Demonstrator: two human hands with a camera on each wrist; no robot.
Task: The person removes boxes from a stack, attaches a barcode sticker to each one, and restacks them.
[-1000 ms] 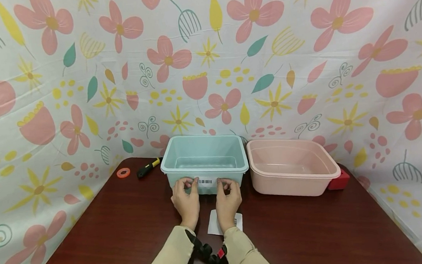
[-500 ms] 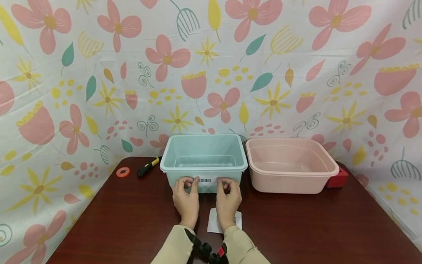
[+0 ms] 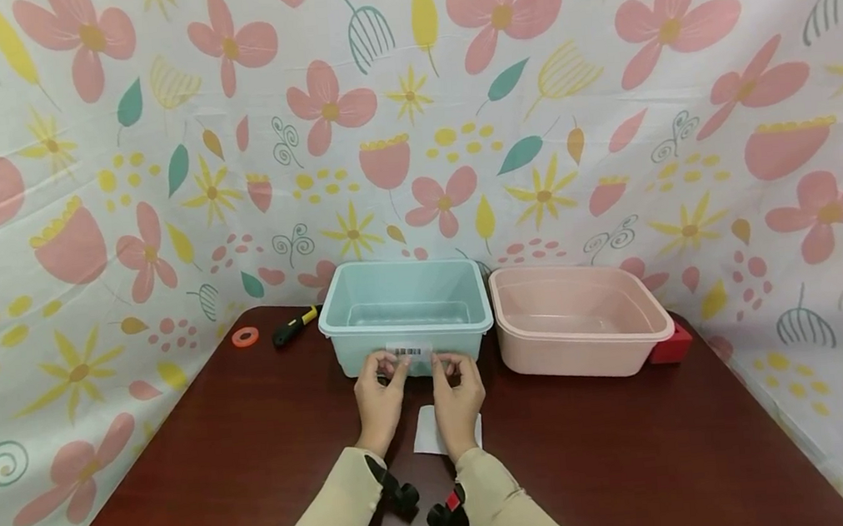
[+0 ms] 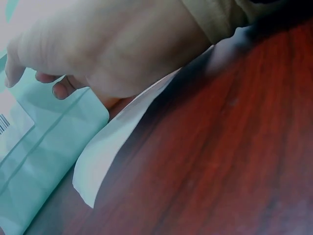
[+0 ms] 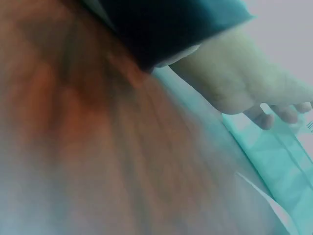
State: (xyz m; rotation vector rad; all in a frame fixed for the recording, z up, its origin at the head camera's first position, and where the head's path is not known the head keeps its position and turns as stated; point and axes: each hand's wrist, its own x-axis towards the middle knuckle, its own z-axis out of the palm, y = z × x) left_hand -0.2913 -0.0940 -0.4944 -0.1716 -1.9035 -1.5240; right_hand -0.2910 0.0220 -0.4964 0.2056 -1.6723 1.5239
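A blue plastic bin (image 3: pixel 357 348) carries a white barcode label (image 3: pixel 409 351) flat against its front wall. My left hand (image 3: pixel 379 404) is at the label's lower left, its fingers bent and its thumb tip right at the label's lower edge. Opposite it, my right hand (image 3: pixel 458 402) pinches the label's right edge between thumb and fingers. The left wrist view shows the label's corner (image 4: pixel 24 122) over the bin's wall. Beneath my right wrist lies a white sheet of paper (image 3: pixel 426 434), partly hidden.
A pink plastic bin (image 3: pixel 587 353) stands right of the blue one, with a red block (image 3: pixel 673 345) behind its right end. At the left back of the brown table (image 3: pixel 260 478) lie an orange tape roll (image 3: pixel 245 337) and a black-and-yellow utility knife (image 3: pixel 292 329). A flowered cloth hangs behind.
My left hand has shifted right and slightly lower, uncovering the label's left end. My right hand stays at the label's right edge. The whole head view has shifted slightly upward.
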